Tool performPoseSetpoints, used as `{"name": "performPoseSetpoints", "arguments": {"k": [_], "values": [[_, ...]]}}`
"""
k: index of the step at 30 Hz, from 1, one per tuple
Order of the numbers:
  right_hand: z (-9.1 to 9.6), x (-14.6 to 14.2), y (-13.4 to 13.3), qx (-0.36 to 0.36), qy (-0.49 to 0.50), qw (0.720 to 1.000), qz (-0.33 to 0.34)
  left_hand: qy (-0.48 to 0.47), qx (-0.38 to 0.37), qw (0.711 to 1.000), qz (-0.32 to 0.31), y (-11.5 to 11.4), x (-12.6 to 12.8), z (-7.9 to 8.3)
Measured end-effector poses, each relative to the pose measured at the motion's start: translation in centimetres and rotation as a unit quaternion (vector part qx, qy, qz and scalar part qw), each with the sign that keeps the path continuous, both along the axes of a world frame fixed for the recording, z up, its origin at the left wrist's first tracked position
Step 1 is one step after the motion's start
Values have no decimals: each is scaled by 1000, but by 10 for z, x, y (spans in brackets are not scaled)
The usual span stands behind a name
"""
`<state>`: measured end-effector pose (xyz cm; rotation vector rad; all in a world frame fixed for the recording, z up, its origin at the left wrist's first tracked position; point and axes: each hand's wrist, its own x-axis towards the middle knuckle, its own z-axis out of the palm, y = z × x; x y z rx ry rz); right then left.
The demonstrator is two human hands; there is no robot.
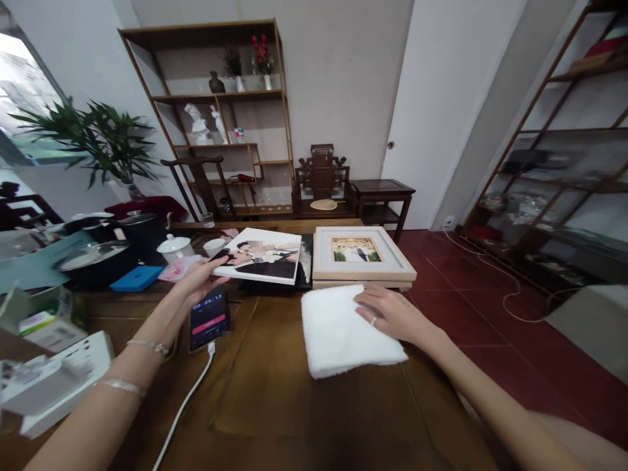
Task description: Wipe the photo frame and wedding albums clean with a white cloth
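Note:
My left hand [205,273] grips the left corner of a photo panel [275,265] with white edges, its thumb over the top face. The panel is tilted and overlaps a dark, flat, glossy item [307,258] on the table. My right hand [387,311], with a ring on one finger, has its fingers curled on the upper right part of a folded white fluffy cloth [333,340]. Behind the cloth lies a light wooden picture frame [363,278] with a wedding photo, atop another flat item. A phone [209,324] showing a timer lies below my left hand.
On the wooden table [265,405], a white charging cable [189,386] runs from the phone. At left stand a power strip [73,386], a blue box [136,279], a lidded pan [93,255] and a white teapot [175,248]. Chairs and shelves [216,95] stand beyond.

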<state>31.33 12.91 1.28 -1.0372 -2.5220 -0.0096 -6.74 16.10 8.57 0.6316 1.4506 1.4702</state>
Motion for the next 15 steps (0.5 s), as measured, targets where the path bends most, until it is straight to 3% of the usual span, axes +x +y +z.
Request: {"name": "performPoseSetpoints", "arguments": {"k": [4, 6, 8, 10, 12, 14, 15], "values": [[3, 10, -31, 1, 107, 994, 5, 31, 34, 999, -6, -53, -17, 17], [9, 5, -51, -62, 191, 980, 2, 48, 52, 997, 12, -81, -23, 23], [17, -8, -70, -189, 307, 933, 4, 36, 45, 997, 45, -108, -27, 27], [26, -27, -85, -347, 438, 829, 37, 25, 45, 997, 55, -132, -28, 29], [36, -44, -94, -479, 543, 685, 86, 19, 29, 999, 34, -149, -25, 27], [44, -54, -98, -549, 607, 563, 111, 16, 10, 1000, -17, -157, -20, 21], [45, -56, -101, -571, 625, 521, 106, 15, 0, 998, -54, -158, -16, 16]]}}
